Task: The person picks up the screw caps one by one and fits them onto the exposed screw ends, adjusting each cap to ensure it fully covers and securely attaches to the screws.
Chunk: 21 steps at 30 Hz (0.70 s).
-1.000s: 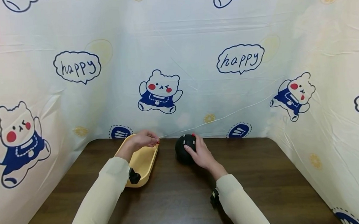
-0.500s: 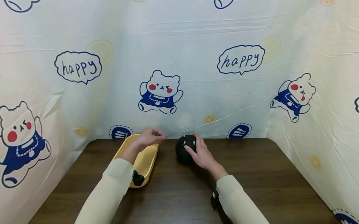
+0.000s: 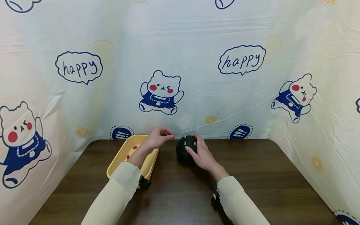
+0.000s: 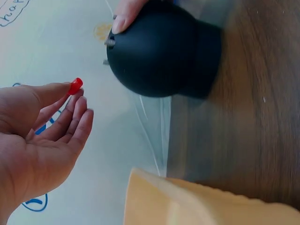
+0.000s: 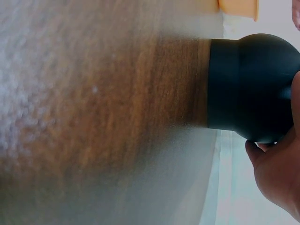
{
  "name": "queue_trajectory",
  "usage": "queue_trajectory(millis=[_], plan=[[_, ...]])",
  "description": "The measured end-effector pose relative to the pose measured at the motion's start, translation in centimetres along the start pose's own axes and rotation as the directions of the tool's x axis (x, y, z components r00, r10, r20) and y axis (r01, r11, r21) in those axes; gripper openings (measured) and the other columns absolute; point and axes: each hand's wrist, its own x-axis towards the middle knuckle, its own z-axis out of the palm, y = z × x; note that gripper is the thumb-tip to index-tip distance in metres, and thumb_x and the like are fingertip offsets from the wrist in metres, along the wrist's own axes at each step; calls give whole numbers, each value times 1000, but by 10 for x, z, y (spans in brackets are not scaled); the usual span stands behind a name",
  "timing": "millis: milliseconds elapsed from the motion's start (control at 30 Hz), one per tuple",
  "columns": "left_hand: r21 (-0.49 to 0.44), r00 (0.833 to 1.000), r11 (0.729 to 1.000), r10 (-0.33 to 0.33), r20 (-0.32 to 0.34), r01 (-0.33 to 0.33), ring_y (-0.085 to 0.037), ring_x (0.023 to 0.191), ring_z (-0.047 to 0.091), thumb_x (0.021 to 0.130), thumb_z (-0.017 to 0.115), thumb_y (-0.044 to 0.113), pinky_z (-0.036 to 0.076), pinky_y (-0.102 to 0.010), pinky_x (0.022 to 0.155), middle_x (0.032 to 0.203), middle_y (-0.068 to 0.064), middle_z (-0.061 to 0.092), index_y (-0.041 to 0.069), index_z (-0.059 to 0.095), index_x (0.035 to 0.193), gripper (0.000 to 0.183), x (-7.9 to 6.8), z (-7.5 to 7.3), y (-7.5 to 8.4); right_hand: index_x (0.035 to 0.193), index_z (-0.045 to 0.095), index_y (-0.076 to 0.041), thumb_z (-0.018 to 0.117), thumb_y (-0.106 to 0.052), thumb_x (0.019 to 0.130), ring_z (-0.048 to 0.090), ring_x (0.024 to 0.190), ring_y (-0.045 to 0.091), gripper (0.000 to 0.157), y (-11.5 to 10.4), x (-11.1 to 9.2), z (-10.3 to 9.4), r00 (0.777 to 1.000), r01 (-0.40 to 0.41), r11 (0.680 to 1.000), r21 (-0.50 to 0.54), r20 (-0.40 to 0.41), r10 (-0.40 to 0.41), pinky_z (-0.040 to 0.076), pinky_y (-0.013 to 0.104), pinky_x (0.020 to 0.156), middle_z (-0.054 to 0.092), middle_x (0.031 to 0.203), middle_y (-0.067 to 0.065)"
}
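My left hand (image 3: 159, 138) pinches a small red cap (image 4: 76, 86) between thumb and fingertips, just left of a black dome-topped stand (image 3: 183, 155). Threaded metal studs (image 4: 110, 42) poke out of the dome's upper side, and a red cap (image 3: 194, 136) sits on one of them. The cap in my hand is apart from the studs. Around the dome's right side, my right hand (image 3: 204, 155) grips it, thumb on the near face and fingers over the far side. The right wrist view shows the stand's flat base on the table.
A yellow tray (image 3: 114, 166) stands to the left, under my left forearm, with red caps (image 3: 135, 147) lying inside; the forearm hides part of it. The brown wooden table (image 3: 259, 179) ends at a printed curtain (image 3: 197, 92) close behind the stand.
My left hand has moved right from over the tray toward the stand, carrying the red cap. More of the tray and its caps now shows. My right hand stays on the dome.
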Motion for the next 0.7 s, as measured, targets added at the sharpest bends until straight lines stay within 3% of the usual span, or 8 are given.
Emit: queue_trajectory(millis=[467,700], plan=[[-36,992,995,87,-91,-91,-23,91,64,95,75,17,56,-36,86,98,-3,75,9,78,105,13,0,23,6,161,17,-5,47,-60,103,36,145,36,86,1,-1,1,1000,16,1000,10,-14,-16,36,58,114,27,161,19],[-30,988,993,106,-114,-111,-23,89,62,94,76,16,56,-33,83,96,-3,74,10,80,103,12,1,33,10,162,15,-11,46,-62,103,37,144,35,84,1,1,0,1000,7,1000,16,-3,-6,37,57,114,26,162,16]])
